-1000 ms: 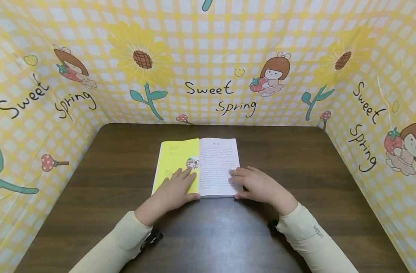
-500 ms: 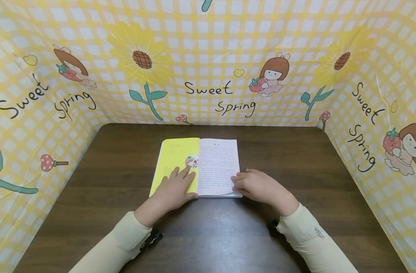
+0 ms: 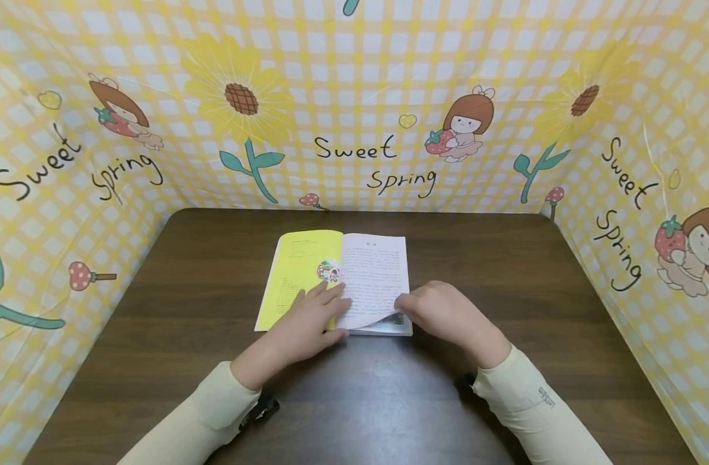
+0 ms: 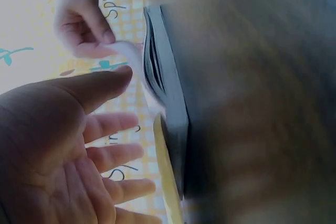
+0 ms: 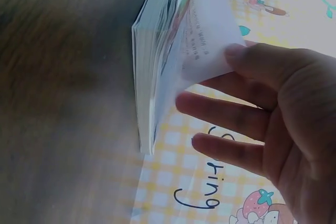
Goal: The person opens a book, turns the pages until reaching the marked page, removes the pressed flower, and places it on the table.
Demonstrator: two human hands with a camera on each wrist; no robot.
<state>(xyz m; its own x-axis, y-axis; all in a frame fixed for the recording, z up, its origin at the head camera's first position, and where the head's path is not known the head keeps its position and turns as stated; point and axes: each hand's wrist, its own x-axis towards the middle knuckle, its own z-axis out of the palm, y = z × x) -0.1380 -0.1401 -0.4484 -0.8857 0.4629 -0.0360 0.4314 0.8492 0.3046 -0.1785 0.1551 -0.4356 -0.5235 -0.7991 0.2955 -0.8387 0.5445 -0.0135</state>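
Observation:
An open book [image 3: 369, 265] lies on the brown table, its left side bright yellow with a small round cartoon picture, its right side a white printed page. My right hand [image 3: 447, 313] pinches the lower right corner of that page [image 5: 210, 35] between thumb and forefinger and lifts it. Under the raised corner a darker picture page [image 3: 396, 319] shows. My left hand [image 3: 305, 320], fingers straight, spreads over the lower part of the yellow side, its fingertips reaching the fold. In the left wrist view the raised page curves up from the book's thick block [image 4: 170, 72].
The dark wood table [image 3: 203, 278] surrounds the book. Yellow checked cloth [image 3: 354, 97] with flowers and cartoon figures stands as walls at the back and both sides. A black strap [image 3: 260, 408] shows at the left sleeve.
My right hand has taken the page's lower corner and raised it, baring the page beneath. My left hand has shifted slightly right, toward the fold.

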